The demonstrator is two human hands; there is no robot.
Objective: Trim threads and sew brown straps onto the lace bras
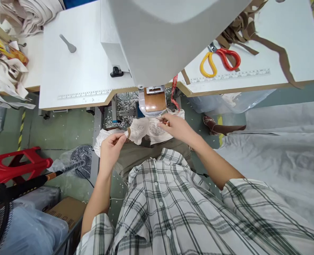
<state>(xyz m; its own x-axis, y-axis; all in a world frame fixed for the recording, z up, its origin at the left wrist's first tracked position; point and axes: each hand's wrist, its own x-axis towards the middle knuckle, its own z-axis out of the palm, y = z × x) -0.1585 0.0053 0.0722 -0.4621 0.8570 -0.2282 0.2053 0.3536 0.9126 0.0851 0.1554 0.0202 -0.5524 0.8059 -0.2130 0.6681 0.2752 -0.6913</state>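
Note:
A white lace garment piece [143, 129] lies across my lap, just below the head of a large grey-white machine [162, 39]. My left hand [111, 146] is closed in a pinch on the garment's left end, where a brown strap end shows at my fingertips. My right hand [176, 126] is closed on the garment's right part, close under the machine's brown-topped work foot [154, 102]. A red cord [174, 90] hangs beside that foot.
A white table [74, 81] with printed rulers along its edge carries red-and-yellow scissors [220, 61], brown strap offcuts [241, 28] and a grey tool [68, 44]. A red stool [18, 164] stands at the left, clear plastic sheeting [279, 156] at the right. Someone's sandalled foot [212, 125] shows beneath the table.

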